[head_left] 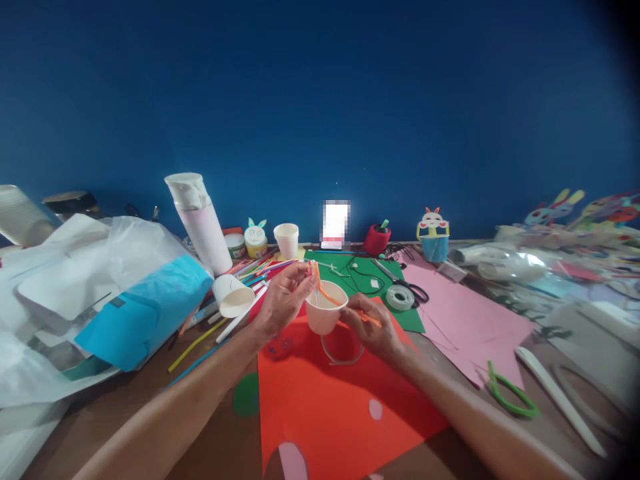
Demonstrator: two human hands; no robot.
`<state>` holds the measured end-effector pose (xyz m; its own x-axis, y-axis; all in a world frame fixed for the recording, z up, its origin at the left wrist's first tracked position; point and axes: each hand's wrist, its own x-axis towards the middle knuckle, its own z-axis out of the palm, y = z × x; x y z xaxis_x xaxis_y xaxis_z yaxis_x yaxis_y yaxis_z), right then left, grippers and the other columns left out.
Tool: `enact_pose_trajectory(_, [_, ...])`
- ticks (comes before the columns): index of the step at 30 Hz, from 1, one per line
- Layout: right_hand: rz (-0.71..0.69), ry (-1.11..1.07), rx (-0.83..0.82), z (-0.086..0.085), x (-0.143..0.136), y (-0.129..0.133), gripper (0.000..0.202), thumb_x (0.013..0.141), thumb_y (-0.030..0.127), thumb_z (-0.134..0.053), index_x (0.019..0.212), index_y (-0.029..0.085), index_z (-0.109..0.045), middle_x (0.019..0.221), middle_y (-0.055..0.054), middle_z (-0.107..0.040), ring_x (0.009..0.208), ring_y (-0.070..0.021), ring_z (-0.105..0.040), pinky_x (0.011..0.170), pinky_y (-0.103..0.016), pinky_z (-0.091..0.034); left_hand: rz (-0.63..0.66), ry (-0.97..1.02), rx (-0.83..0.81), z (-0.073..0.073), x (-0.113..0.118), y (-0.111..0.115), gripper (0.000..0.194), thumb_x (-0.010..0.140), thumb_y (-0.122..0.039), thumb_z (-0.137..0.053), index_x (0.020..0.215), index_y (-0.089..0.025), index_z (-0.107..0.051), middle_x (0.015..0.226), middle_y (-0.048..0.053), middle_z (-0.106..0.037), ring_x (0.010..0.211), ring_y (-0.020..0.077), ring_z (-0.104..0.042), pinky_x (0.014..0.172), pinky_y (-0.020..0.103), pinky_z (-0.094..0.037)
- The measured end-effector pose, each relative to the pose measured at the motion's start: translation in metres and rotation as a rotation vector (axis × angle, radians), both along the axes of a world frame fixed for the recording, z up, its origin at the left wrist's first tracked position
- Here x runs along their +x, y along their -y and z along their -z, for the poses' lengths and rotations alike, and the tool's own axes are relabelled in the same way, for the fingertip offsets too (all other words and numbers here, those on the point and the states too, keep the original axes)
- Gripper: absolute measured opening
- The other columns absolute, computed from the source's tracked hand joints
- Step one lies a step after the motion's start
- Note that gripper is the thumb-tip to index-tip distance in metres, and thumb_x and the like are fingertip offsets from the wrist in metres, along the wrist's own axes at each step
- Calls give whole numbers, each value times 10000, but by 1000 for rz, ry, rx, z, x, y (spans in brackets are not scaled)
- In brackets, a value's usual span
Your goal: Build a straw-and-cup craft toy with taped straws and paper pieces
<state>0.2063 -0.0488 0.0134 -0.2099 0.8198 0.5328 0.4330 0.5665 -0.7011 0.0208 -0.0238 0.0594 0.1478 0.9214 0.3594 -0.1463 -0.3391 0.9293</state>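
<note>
Above red paper [320, 413], left hand [287, 297] and right hand [373, 327] seemingly pinch orange strip [329, 295] across cup rim [320, 309].

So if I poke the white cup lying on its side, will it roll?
The cup would probably roll in a curve, since its bottom is narrower. The white stick beside it might stop it. It looks thin-walled, so likely light and squashable.

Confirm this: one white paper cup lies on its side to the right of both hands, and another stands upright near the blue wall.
Wrong side: the head view shows the tipped cup left of both the left hand and the right hand. The other cup does stand upright near the blue wall.
</note>
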Motion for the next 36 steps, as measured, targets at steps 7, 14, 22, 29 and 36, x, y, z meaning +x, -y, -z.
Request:
enact_pose_trajectory(7, [2,40,14,-6,-1,1,174,829,313,-486,702,200,-519,626,1,-549,559,-114,-496,526,-224,-372,-31,-30,10,2,0,-4,203,717,-322,-635,841,-161,-643,713,14,-624,618,104,-534,569,190,-410])
enact_pose_trajectory(14, [-4,85,48,-12,-1,2,207,836,320,-464,674,201,-512,607,0,-526,546,-113,-474,516,-227,-363,-34,0,-22,0,0,-2,204,694,-316,-656,822,-158,-657,722,15,-624,614,104,-533,561,191,-408])
enact_pose_trajectory(22, [-122,145,58,-15,0,3,182,854,296,-439,719,206,-522,664,-21,-548,595,-129,-503,563,-235,-379,-84,-75,-9,5,0,-5,199,700,-345,-643,766,-158,-662,643,4,-618,565,102,-525,525,190,-393])
enact_pose_trajectory(29, [-89,79,90,-9,2,0,114,849,284,-475,792,207,-537,719,-33,-583,652,-140,-537,595,-246,-399,8,-39,-50,5,-1,-5,204,714,-342,-633,808,-160,-640,707,8,-624,614,105,-540,558,193,-400])
enact_pose_trajectory(36, [-148,88,88,-12,2,0,110,852,257,-461,798,202,-540,733,-33,-574,661,-136,-539,608,-244,-412,101,-138,-105,4,-5,-7,218,727,-356,-618,793,-148,-625,734,30,-638,644,129,-565,577,214,-403])
